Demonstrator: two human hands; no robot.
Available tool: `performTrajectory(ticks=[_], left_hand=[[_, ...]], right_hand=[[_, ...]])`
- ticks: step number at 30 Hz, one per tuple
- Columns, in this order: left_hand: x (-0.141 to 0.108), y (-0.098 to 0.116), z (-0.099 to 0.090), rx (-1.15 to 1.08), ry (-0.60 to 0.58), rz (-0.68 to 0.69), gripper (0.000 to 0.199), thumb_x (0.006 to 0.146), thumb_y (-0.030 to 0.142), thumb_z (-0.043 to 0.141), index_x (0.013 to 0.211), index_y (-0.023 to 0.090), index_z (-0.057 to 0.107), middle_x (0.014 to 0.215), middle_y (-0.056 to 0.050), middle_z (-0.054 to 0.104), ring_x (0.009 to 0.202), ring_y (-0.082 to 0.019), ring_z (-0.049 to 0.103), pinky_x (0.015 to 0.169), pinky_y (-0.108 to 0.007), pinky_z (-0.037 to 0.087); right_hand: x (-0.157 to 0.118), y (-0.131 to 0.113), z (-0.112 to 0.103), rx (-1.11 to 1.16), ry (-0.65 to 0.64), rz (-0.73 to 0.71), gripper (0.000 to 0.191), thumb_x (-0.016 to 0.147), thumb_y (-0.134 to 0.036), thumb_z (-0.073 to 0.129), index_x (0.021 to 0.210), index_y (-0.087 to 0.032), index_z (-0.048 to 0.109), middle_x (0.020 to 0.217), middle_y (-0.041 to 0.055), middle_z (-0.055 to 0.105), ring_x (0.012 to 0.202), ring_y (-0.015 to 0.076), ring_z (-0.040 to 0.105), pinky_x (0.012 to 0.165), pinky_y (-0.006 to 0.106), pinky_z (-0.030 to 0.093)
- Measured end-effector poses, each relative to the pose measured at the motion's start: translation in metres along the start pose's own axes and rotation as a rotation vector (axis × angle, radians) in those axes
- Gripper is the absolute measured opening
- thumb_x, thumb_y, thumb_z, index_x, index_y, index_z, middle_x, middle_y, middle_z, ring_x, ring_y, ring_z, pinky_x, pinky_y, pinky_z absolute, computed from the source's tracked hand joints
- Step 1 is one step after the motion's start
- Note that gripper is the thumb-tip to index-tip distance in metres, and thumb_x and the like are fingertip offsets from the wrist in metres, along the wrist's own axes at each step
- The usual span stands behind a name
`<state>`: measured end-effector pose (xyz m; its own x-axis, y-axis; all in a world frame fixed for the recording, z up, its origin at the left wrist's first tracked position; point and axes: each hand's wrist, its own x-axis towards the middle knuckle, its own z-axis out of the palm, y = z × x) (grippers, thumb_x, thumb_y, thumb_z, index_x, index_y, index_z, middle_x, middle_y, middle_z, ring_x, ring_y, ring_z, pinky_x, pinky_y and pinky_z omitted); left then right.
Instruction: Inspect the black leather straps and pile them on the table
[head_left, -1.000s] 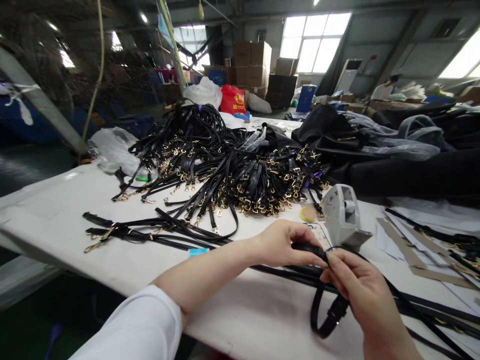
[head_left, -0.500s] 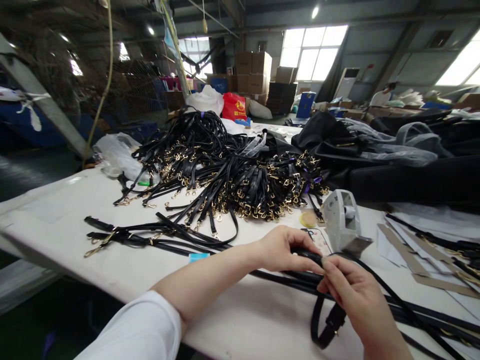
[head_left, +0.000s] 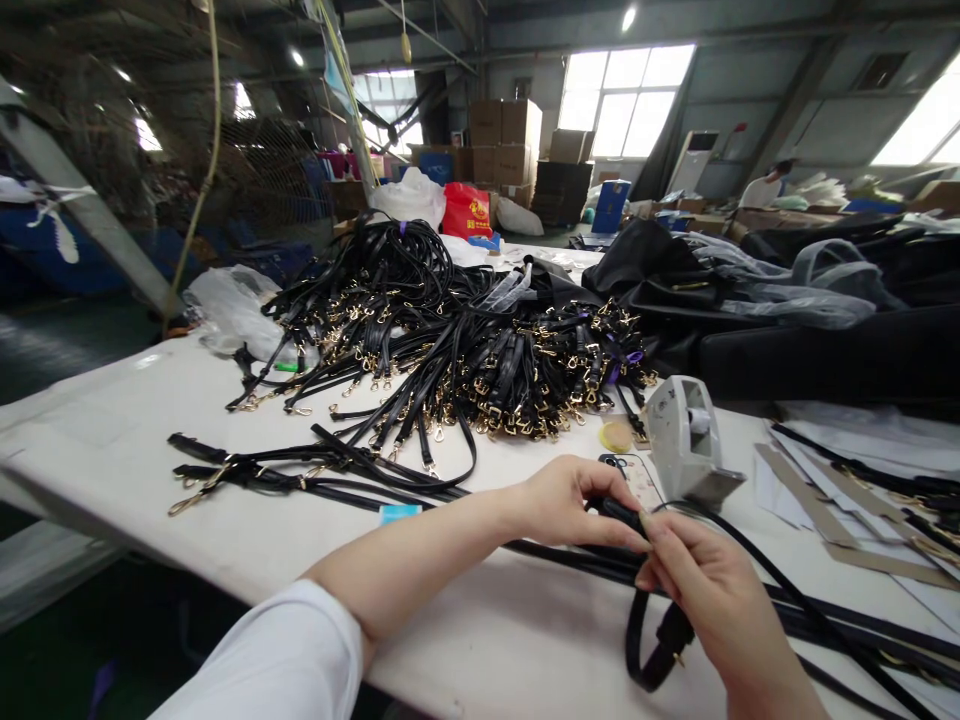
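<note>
We see left hand (head_left: 562, 505) and right hand (head_left: 709, 575) pinching one black strap (head_left: 619, 512), fingertips close together. A strap loop (head_left: 639, 655) shows below the right hand. Tape dispenser (head_left: 679, 440) just beyond on the white table (head_left: 112, 430), phone (head_left: 642, 482) beside it. We've a big strap pile (head_left: 517, 370) with gold clasps mid-table, red bag (head_left: 466, 212) behind.

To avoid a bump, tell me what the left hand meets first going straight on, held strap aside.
The left hand would likely meet the right hand; depth between them is unclear.

Factory workshop: heap of black straps (head_left: 516, 368), worktable (head_left: 97, 425), stacked cartons (head_left: 517, 128).
</note>
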<state>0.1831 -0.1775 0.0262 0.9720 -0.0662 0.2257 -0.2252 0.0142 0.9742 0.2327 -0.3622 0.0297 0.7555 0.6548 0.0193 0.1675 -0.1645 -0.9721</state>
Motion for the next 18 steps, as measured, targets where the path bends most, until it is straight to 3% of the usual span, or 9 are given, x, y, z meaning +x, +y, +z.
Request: performTrajectory(ticks=[5, 9, 12, 15, 18], left_hand=[[0.001, 0.009, -0.014, 0.018, -0.082, 0.015, 0.033, 0.072, 0.035, 0.083, 0.093, 0.012, 0.072, 0.084, -0.004, 0.070, 0.074, -0.011, 0.061, 0.073, -0.023, 0.049], [0.002, 0.011, -0.021, 0.044, -0.095, 0.043, 0.032, 0.072, 0.034, 0.082, 0.093, 0.012, 0.072, 0.084, -0.004, 0.070, 0.075, -0.010, 0.060, 0.072, -0.022, 0.049], [0.002, 0.005, -0.018, 0.053, -0.110, 0.022, 0.032, 0.071, 0.034, 0.083, 0.092, 0.011, 0.072, 0.083, -0.004, 0.070, 0.073, -0.010, 0.060, 0.072, -0.021, 0.048], [0.002, -0.002, -0.010, -0.036, -0.132, -0.035, 0.038, 0.069, 0.041, 0.085, 0.088, 0.011, 0.072, 0.082, -0.004, 0.071, 0.072, -0.010, 0.061, 0.072, -0.022, 0.049], [0.001, -0.005, -0.004, -0.077, -0.125, -0.067, 0.043, 0.068, 0.046, 0.084, 0.088, 0.010, 0.071, 0.083, -0.005, 0.071, 0.073, -0.011, 0.062, 0.074, -0.024, 0.050]], right_hand=[[-0.001, -0.002, -0.001, 0.214, -0.042, 0.109, 0.047, 0.090, -0.062, 0.056, 0.074, -0.019, 0.065, 0.046, -0.0025, 0.044, 0.049, 0.0152, 0.050, 0.045, 0.023, 0.035], [-0.003, -0.002, -0.003, 0.187, -0.036, 0.157, 0.047, 0.085, -0.063, 0.062, 0.076, -0.017, 0.066, 0.044, -0.0024, 0.045, 0.044, 0.0112, 0.043, 0.040, 0.019, 0.024], [-0.005, -0.003, -0.002, 0.152, -0.043, 0.161, 0.050, 0.083, -0.066, 0.063, 0.074, -0.017, 0.065, 0.045, -0.0017, 0.047, 0.040, 0.0085, 0.033, 0.039, 0.019, 0.019], [-0.006, -0.005, -0.003, 0.106, -0.048, 0.129, 0.051, 0.083, -0.067, 0.062, 0.072, -0.017, 0.064, 0.044, -0.0024, 0.044, 0.041, 0.0095, 0.035, 0.040, 0.020, 0.020], [-0.006, -0.007, -0.007, 0.012, -0.051, 0.092, 0.052, 0.085, -0.067, 0.059, 0.073, -0.017, 0.064, 0.048, -0.0002, 0.052, 0.041, 0.0096, 0.036, 0.040, 0.021, 0.021]])
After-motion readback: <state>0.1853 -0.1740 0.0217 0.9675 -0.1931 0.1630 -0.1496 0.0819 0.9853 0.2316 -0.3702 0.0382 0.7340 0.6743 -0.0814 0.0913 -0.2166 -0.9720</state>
